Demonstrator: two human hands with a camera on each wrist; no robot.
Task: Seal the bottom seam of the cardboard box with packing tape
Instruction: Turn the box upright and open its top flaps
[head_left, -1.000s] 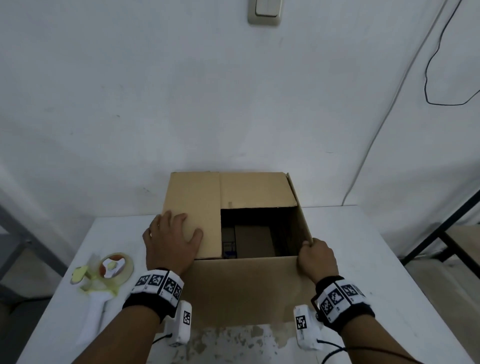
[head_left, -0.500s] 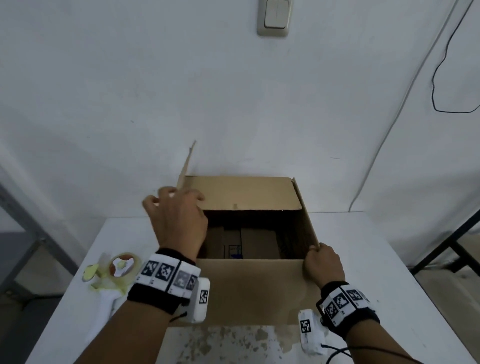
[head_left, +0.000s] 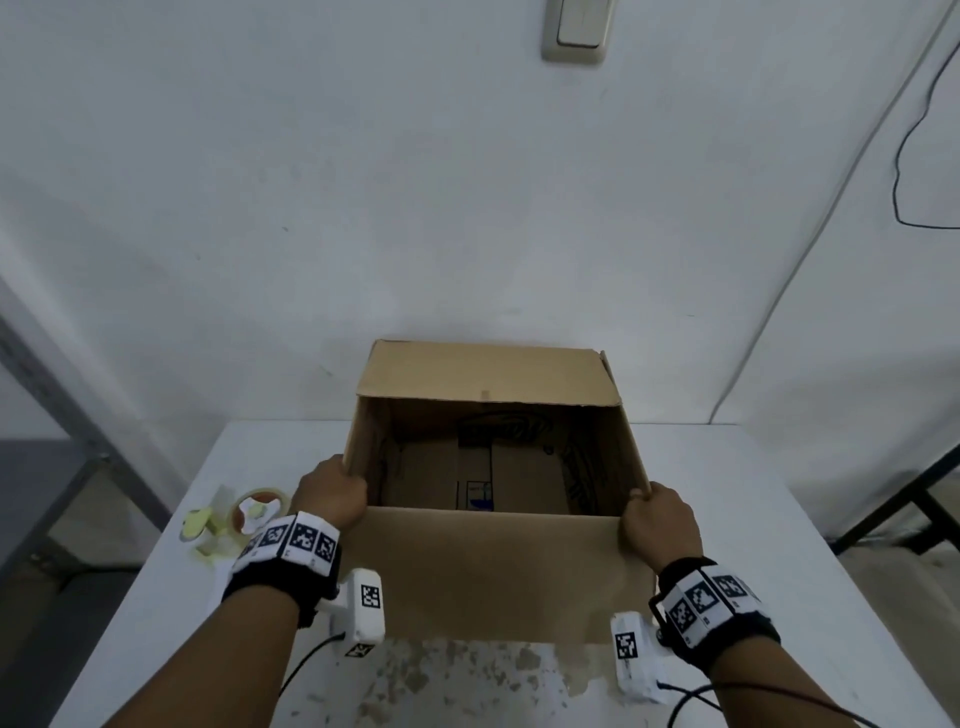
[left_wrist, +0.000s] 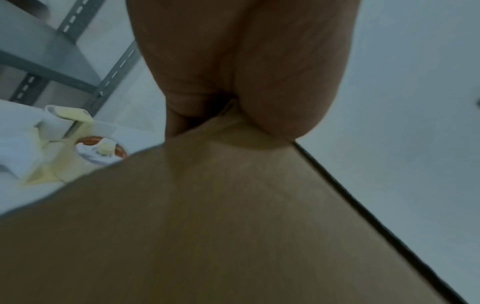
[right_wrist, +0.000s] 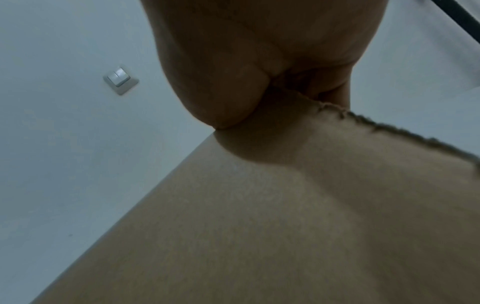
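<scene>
A brown cardboard box (head_left: 493, 571) stands open-topped on the white table (head_left: 753, 519), its far flap folded outward toward the wall. My left hand (head_left: 332, 493) grips the box's near-left top corner, seen close in the left wrist view with fingers curled over the cardboard (left_wrist: 233, 205). My right hand (head_left: 657, 519) grips the near-right top corner, thumb and fingers pinching the edge of the cardboard (right_wrist: 311, 205). A tape dispenser (head_left: 244, 519) with a roll of packing tape and a white handle lies on the table left of the box, also in the left wrist view (left_wrist: 98, 152).
The white wall (head_left: 467, 208) rises right behind the box, with a light switch (head_left: 579, 31) high up. A grey metal shelf frame (head_left: 62, 395) stands left of the table and a dark frame (head_left: 904, 493) to the right. The table's near part is stained.
The left flap, pressed flat a second ago, was lifted and now stands open. My left hand moved from the flap to the box's near-left corner. The right hand stayed on its corner.
</scene>
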